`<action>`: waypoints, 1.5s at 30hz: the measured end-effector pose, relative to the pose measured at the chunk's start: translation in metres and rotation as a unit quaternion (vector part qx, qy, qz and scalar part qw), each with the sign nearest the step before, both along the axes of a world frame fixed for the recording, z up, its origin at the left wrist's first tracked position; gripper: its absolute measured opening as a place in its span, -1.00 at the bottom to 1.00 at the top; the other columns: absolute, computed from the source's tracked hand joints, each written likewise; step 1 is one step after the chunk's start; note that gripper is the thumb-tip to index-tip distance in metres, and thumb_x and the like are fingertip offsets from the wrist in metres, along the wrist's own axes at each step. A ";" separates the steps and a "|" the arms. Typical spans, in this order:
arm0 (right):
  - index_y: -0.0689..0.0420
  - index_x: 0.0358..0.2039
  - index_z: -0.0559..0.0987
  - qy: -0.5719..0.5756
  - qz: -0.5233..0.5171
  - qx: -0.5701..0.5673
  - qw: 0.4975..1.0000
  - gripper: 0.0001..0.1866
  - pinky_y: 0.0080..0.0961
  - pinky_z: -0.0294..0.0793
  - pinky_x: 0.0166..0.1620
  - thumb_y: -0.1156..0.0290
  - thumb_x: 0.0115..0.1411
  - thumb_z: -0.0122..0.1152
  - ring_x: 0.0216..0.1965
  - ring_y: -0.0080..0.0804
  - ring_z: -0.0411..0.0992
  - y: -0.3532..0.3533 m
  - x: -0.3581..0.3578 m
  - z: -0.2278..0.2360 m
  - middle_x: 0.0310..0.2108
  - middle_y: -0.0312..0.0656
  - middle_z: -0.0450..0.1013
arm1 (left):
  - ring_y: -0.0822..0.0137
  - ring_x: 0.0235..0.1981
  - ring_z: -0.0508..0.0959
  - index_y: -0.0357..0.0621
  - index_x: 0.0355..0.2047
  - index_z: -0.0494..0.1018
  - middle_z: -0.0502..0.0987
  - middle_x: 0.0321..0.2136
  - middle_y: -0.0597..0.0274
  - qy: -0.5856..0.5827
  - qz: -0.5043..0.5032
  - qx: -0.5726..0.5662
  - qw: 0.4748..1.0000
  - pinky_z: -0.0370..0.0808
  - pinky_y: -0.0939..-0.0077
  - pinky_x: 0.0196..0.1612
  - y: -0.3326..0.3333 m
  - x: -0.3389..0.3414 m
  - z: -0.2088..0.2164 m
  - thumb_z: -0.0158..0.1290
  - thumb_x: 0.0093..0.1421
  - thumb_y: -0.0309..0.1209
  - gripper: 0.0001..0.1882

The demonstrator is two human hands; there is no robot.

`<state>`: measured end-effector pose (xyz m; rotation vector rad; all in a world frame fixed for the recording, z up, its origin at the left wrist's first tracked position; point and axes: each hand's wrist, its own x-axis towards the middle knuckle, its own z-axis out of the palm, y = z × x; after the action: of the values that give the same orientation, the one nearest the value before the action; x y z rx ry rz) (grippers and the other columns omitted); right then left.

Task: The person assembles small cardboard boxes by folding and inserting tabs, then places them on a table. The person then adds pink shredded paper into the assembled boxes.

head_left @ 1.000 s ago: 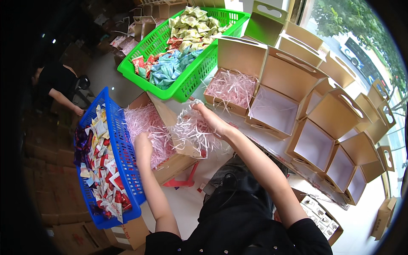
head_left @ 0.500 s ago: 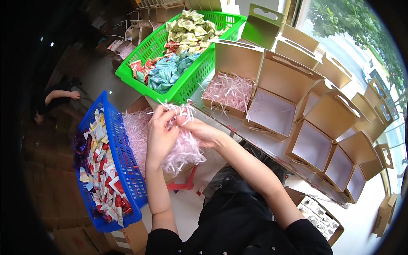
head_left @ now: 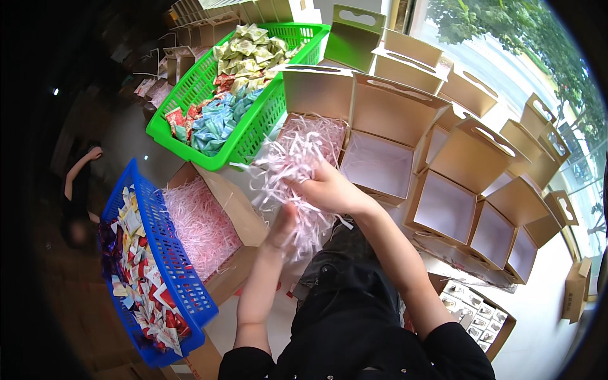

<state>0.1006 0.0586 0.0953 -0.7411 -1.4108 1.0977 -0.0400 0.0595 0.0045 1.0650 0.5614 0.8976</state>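
A loose bundle of pale pink shredded paper (head_left: 292, 161) is held up between both hands. My right hand (head_left: 332, 190) grips it from the right, and my left hand (head_left: 283, 229) clasps its lower part, fingers partly buried in the strands. Just beyond the bundle stands an open gold gift box (head_left: 316, 88) with pink shreds inside, partly hidden by the bundle. Beside it is another open gold box (head_left: 378, 163) with a bare white inside. To the left, an open cardboard carton (head_left: 244, 218) holds a heap of the same pink paper.
A green basket (head_left: 218, 155) of wrapped sweets stands at the far left, and a blue basket (head_left: 183, 272) of small packets leans at the left. Several open gold boxes line the right. A carton of small white items (head_left: 475, 310) sits at lower right. Another person's arm (head_left: 77, 168) shows far left.
Both hands have moved right, away from the carton and toward the open gold boxes, carrying the shredded paper. The view has shifted, and the carton of shreds is now uncovered.
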 end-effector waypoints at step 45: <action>0.25 -0.34 0.55 -0.333 -0.452 0.053 0.826 -0.85 -0.23 0.42 -0.13 0.52 0.05 0.15 -0.21 0.01 0.41 -0.041 0.127 -0.048 -0.24 0.01 0.42 | -0.12 0.14 0.22 -0.33 0.03 0.25 0.22 0.10 -0.15 0.396 -0.234 0.576 0.676 0.23 0.19 0.18 0.069 0.129 0.067 0.32 -0.20 -0.29 -0.21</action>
<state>0.2273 0.0172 0.0474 -1.5922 -1.3724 -0.0171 0.0887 0.1287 0.0717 2.6947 0.3150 0.1658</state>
